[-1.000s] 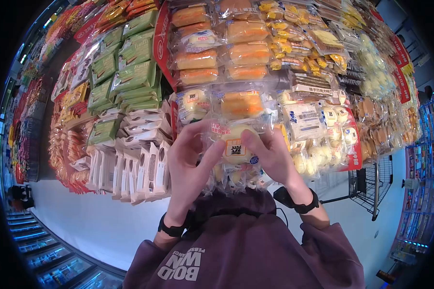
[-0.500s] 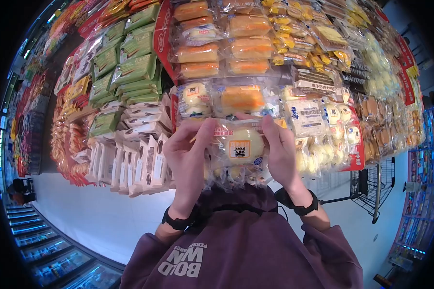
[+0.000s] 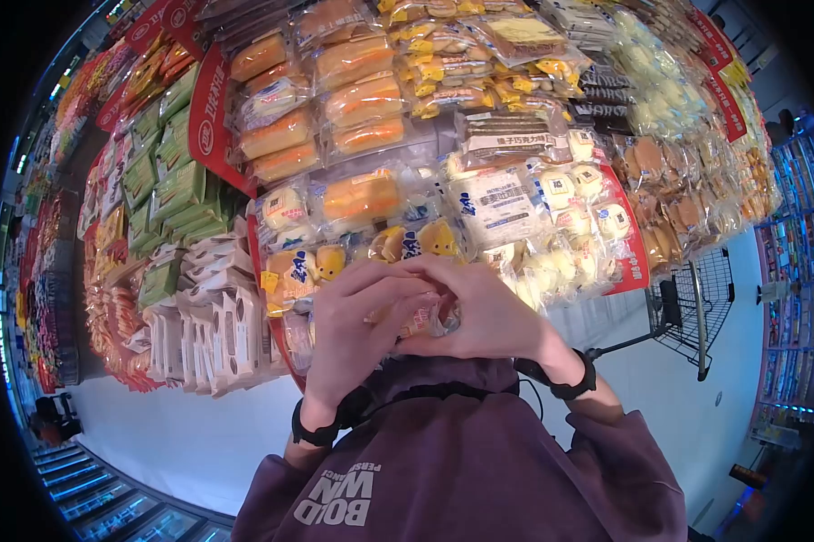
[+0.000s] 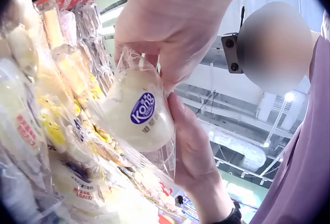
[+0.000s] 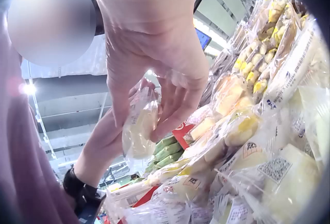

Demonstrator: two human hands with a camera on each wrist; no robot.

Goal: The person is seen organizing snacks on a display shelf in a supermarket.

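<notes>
A clear-wrapped pale bun (image 4: 135, 123) with a blue oval "Kong" mark is held between both hands. My left hand (image 3: 357, 325) grips it from the left, and my right hand (image 3: 488, 312) grips it from the right. In the head view, fingers hide most of the wrapped bun (image 3: 422, 318), leaving a bit of crinkled clear film and red print between them. The right wrist view shows the bun (image 5: 139, 131) pinched between my right thumb and fingers. Its package is tilted. Just behind the hands lie yellow-printed packs (image 3: 312, 271) with a cartoon face.
A sloped display of packaged breads (image 3: 362, 99) spreads ahead. Green packs (image 3: 181, 194) and white upright packs (image 3: 213, 330) stand on the left, with red divider strips (image 3: 210, 135) between sections. A wire cart (image 3: 696, 303) stands at the right on the pale floor (image 3: 172, 425).
The bun's orange-labelled face has turned out of sight in the head view as the hands came together around it. The display has shifted left in that view, and the yellow-printed packs now show.
</notes>
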